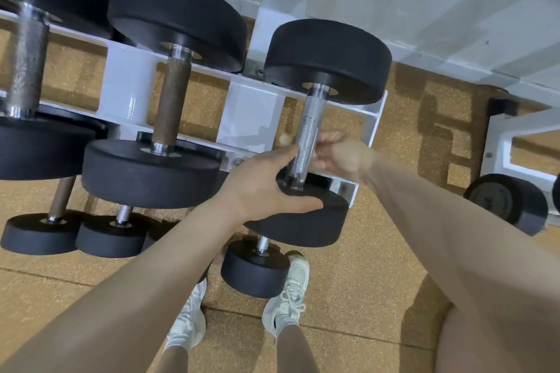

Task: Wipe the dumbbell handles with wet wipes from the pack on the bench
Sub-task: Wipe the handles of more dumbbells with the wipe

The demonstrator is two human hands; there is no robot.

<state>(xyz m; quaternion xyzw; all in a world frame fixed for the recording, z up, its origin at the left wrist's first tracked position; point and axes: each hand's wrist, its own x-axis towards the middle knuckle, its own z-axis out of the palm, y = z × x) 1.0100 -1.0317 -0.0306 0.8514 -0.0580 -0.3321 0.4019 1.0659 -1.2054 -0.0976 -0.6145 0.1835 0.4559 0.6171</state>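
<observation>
The rightmost dumbbell (pixel 312 130) lies on the top tier of the white rack (pixel 133 94), its knurled steel handle (pixel 306 136) bare between two black rubber heads, the long axis running from the near head by the person's feet up and away toward the wall. It looks heavy and rigid, unlikely to roll in its cradle, so there is no need to lift it; the grippy knurling is the part to wrap and rub along its length. The left hand (pixel 266 188) is spread wide, its thumb resting on the near head and the fingers reaching toward the left side of the handle. The right hand (pixel 339 154) is curled against the right side of the handle, seemingly pinching something pale there; whether that is a wet wipe I cannot tell. A rustier dumbbell (pixel 169 91) lies to the left of this one on the rack.
</observation>
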